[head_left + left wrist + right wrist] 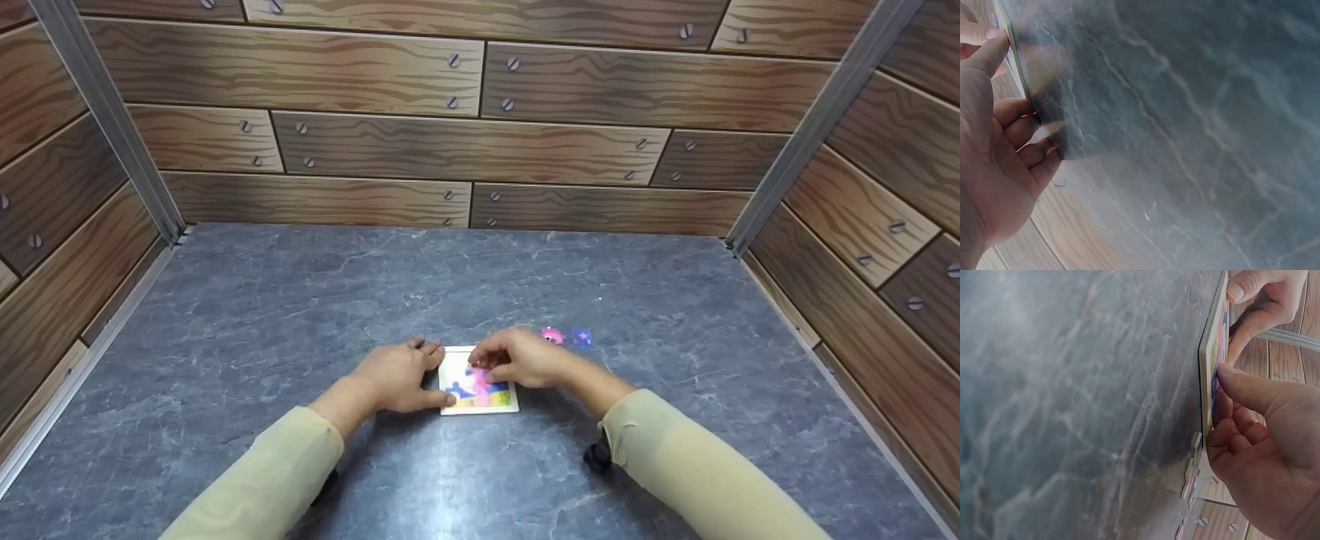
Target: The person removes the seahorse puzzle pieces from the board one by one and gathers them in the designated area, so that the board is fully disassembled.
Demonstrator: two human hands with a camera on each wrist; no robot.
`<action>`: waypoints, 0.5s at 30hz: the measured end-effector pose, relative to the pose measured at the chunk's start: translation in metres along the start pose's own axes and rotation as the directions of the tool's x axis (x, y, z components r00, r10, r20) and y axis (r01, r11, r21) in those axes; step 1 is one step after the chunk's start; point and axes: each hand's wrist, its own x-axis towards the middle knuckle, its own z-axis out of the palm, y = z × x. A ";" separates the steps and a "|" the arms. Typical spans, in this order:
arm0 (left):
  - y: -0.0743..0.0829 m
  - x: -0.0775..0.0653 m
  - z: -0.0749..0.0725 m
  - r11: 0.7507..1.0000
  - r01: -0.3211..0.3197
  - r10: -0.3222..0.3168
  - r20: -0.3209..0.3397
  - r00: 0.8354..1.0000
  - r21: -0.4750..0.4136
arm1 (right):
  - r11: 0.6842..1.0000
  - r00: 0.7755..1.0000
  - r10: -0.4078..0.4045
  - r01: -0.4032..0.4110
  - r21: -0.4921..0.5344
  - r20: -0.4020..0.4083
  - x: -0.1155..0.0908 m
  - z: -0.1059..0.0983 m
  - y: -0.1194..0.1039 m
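Note:
A small jigsaw puzzle tray [480, 410] with a pale wooden frame lies flat on the table, its lower part filled with pink, blue, yellow and green pieces. My left hand [397, 377] holds the tray at its left side, thumb on the near left corner and fingers at the far left corner. Over the tray's right half, my right hand [525, 358] has thumb and fingertips bent down around a pink puzzle piece [480, 379], partly covered by the fingers. From the right wrist view, the right thumb [1241, 385] meets the tray's face and the other fingers curl beside it.
Beyond the right hand lie a loose pink piece [553, 335] and a blue piece [582, 337]. The grey marbled table [300, 285] is bounded by wood-print walls [375, 146] with metal corner posts [817, 127].

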 end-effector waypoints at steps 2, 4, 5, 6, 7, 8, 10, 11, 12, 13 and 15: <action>0.000 0.000 0.001 1.000 -0.001 0.001 -0.007 1.000 0.001 | 1.000 1.000 0.006 -0.006 -0.004 0.013 0.001 0.000 0.000; -0.001 0.001 0.001 1.000 -0.003 0.003 -0.013 1.000 0.002 | 1.000 1.000 0.008 -0.007 -0.009 0.022 0.001 -0.001 0.000; -0.001 0.001 0.002 1.000 -0.003 0.003 -0.014 1.000 0.000 | 1.000 1.000 0.007 -0.007 -0.010 0.026 0.001 -0.001 0.001; -0.001 0.001 0.002 1.000 -0.004 0.004 -0.015 1.000 -0.001 | 1.000 0.999 0.008 -0.008 -0.009 0.031 0.001 0.000 0.001; 0.000 0.001 0.002 1.000 -0.004 0.004 -0.016 1.000 0.000 | 1.000 0.999 0.013 -0.012 -0.009 0.033 0.001 0.000 0.002; 0.000 0.001 0.002 1.000 -0.005 0.005 -0.016 1.000 0.002 | 1.000 0.999 0.011 -0.011 -0.010 0.034 0.001 0.000 0.002; 0.000 0.000 0.002 1.000 -0.008 0.008 -0.021 1.000 0.006 | 1.000 0.999 0.021 -0.021 -0.005 0.036 0.000 0.000 0.003; 0.000 0.000 0.002 1.000 -0.008 0.008 -0.023 1.000 0.008 | 1.000 0.999 0.026 -0.026 -0.001 0.037 0.000 0.000 0.003; 0.000 0.000 0.002 1.000 -0.009 0.010 -0.025 1.000 0.012 | 1.000 0.999 0.031 -0.031 0.001 0.037 0.000 0.000 0.003; 0.000 0.000 0.002 1.000 -0.011 0.011 -0.026 1.000 0.013 | 0.999 0.999 0.037 -0.037 0.004 0.038 0.000 0.000 0.003; 0.000 0.000 0.002 1.000 -0.013 0.013 -0.028 1.000 0.011 | 0.999 0.998 0.043 -0.044 0.011 0.038 0.000 0.000 0.003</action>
